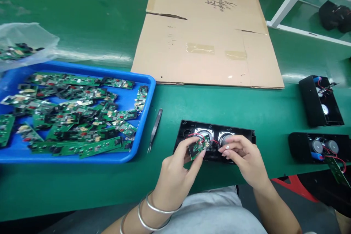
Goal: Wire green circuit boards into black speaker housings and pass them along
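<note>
A green circuit board is pinched between the thumb and fingers of my left hand, tilted above a black speaker housing. Red wires run beside the board, over two round silver-rimmed speakers in the housing. My right hand is over the right speaker, thumb and fingertips pressed together near the wires. Whatever those fingertips hold is too small to make out. Black tweezers lie on the green table left of the housing.
A blue tray of many circuit boards stands at left, a plastic bag of boards behind it. Flattened cardboard covers the back middle. Two more black housings sit at right. A red stool part shows below the table edge.
</note>
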`<state>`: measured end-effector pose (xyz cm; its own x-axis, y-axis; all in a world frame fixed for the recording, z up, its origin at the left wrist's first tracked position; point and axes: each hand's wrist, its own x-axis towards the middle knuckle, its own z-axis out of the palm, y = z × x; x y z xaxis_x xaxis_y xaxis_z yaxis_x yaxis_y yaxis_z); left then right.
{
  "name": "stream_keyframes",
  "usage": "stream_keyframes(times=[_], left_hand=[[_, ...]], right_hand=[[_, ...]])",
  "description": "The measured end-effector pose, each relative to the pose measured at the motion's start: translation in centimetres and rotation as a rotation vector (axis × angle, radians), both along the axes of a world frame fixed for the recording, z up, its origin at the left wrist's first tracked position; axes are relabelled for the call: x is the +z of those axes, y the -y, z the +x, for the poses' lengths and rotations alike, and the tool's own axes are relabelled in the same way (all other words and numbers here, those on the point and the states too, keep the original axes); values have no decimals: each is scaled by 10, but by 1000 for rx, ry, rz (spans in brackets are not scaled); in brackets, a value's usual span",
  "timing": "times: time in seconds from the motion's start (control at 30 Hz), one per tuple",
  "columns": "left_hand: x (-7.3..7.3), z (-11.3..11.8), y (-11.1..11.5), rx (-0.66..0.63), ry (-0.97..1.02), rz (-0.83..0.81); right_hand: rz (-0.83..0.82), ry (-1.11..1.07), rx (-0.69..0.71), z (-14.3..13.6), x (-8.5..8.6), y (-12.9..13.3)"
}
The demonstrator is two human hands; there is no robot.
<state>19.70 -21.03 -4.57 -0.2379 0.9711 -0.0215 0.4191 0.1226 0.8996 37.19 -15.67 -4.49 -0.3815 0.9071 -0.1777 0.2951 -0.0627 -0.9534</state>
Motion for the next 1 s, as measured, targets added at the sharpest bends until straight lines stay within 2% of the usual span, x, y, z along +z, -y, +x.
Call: stream_keyframes(times=[0.07,0.23,0.33,0.6,0.83,1.0], left_hand=[[-1,0,-1,-11,56,2],[0,0,-5,-42,136,-15],[2,1,-6,-35,137,-17],[0,3,-3,-73,30,51],[-6,4,-3,-166,-202,204],[-1,2,-5,-198,-154,168]], right_hand=[[75,41,9,-3,0,-1],[687,304,191,-10,3,-2],[876,443,264,-15,1,-1],[901,561,285,-20,0,-1],[988,684,376,-24,5,-3],[986,610,338,-23,0,-3]])
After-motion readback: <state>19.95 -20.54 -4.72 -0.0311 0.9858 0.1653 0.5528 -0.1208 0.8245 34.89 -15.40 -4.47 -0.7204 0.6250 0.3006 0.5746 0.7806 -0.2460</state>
